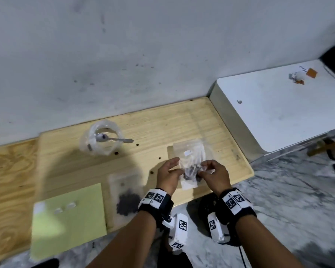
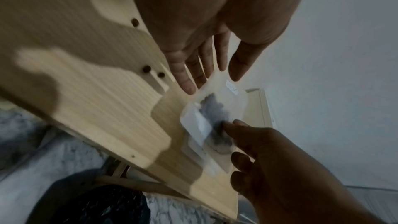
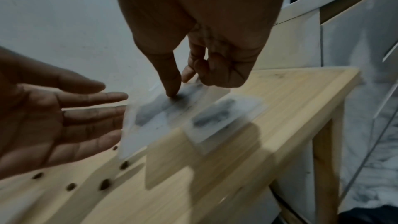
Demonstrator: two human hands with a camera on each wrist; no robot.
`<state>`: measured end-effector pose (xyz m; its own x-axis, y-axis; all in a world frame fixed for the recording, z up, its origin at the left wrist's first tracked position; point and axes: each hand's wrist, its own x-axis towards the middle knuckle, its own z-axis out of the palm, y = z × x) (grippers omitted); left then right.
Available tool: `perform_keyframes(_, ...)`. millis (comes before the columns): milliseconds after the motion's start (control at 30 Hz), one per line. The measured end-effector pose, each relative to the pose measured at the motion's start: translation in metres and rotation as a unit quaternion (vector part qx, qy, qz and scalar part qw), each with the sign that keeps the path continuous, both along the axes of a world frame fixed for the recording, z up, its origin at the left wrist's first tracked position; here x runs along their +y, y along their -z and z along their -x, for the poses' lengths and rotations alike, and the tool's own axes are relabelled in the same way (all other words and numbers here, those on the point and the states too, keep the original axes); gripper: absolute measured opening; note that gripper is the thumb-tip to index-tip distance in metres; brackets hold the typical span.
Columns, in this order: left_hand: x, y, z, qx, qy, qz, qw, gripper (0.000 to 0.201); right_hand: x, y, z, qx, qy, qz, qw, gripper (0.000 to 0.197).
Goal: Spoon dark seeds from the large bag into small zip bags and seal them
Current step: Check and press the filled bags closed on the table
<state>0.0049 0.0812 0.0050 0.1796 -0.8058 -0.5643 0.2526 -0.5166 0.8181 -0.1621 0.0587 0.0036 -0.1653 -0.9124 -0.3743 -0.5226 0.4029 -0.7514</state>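
Note:
A small clear zip bag (image 1: 188, 161) with dark seeds hangs tilted just above the wooden table (image 1: 162, 122). My right hand (image 1: 202, 170) pinches it between thumb and forefinger at the seeds (image 3: 178, 88). My left hand (image 1: 175, 165) is open, its straight fingertips (image 2: 189, 88) at the bag's left edge (image 3: 129, 125). A second small seed bag (image 3: 224, 115) lies flat on the table to the right of the held one. The large clear bag (image 1: 102, 140) stands rolled open at the back left with a spoon (image 1: 120, 140) in it.
Another seed-filled bag (image 1: 127, 200) lies by the table's near edge, beside a green pad (image 1: 70, 217). Loose seeds (image 1: 116, 153) are scattered on the wood. A white cabinet (image 1: 278, 109) adjoins the table's right side. The wall runs along the back.

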Motion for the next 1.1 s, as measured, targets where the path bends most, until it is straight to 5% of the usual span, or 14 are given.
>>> perform_keyframes(233, -0.043, 0.014, 0.057, -0.01, 0.115, -0.053, 0.992, 0.055, -0.041, 0.023, 0.042, 0.14, -0.015, -0.028, 0.99, 0.032)
perform_keyframes(400, -0.054, 0.02, 0.062, -0.028, 0.124, -0.079, 0.989, 0.055, -0.047, 0.029, 0.043, 0.183, -0.049, -0.071, 0.979, 0.038)
perform_keyframes(533, -0.05, 0.013, 0.049, -0.047, 0.095, -0.055, 0.993, 0.043, -0.036, 0.019, 0.029, 0.172, -0.028, 0.031, 0.984, 0.037)
perform_keyframes(700, -0.026, 0.002, 0.005, -0.051, 0.039, -0.027, 0.998, 0.032, -0.011, 0.011, -0.026, 0.039, -0.07, 0.105, 0.991, 0.011)
perform_keyframes(900, 0.033, 0.008, -0.088, -0.136, -0.049, -0.017, 0.989, 0.017, 0.038, 0.014, -0.11, 0.013, -0.222, -0.037, 0.974, 0.009)
perform_keyframes(1100, 0.102, 0.019, -0.158, -0.233, -0.085, -0.077, 0.966, 0.014, 0.076, 0.018, -0.164, 0.102, -0.256, -0.12, 0.954, 0.057)
